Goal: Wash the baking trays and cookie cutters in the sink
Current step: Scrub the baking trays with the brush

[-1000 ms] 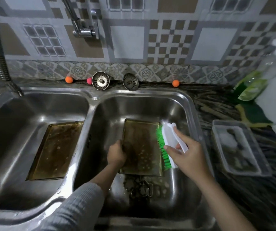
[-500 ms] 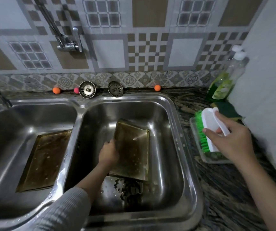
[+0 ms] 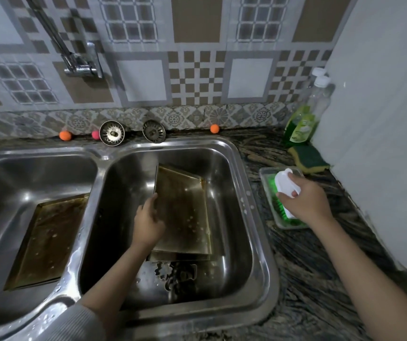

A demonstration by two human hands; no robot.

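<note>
Plainly, the baking tray (image 3: pixel 185 212) in the right basin (image 3: pixel 236 193) of the double sink was the thing in hand: the left hand (image 3: pixel 148 223) gripped its left rim, fingers curled round the edge, and held it tipped up on its near edge, the far end raised and leaning toward the back of the basin. It looked like thin sheet metal, stiff and light enough for one hand, with a brown greasy film and wet drops over its face. I judged it slippery on the flat, so the raised rim, where the fingers already were, seemed the only sure place to hold; the edge might be sharp under pressure.

The right hand (image 3: pixel 304 201) was wrapped round the white handle of a green-bristled scrubbing brush (image 3: pixel 284 190), bristles down in a clear plastic dish (image 3: pixel 267 175) on the dark stone counter (image 3: pixel 320 267) just right of the sink. Whether it was dipping or setting the brush down could not be told.

Cookie cutters (image 3: pixel 175 274) lay wet on the basin floor, just in front of the tray's near edge; small, rigid and thin-walled, they would be best pinched by their sides. A second baking tray (image 3: pixel 47 239), equally stained, lay flat in the left basin (image 3: pixel 5 193). A bottle of green dish soap (image 3: pixel 300 129) and a green sponge (image 3: pixel 309 158) stood behind the dish.
</note>
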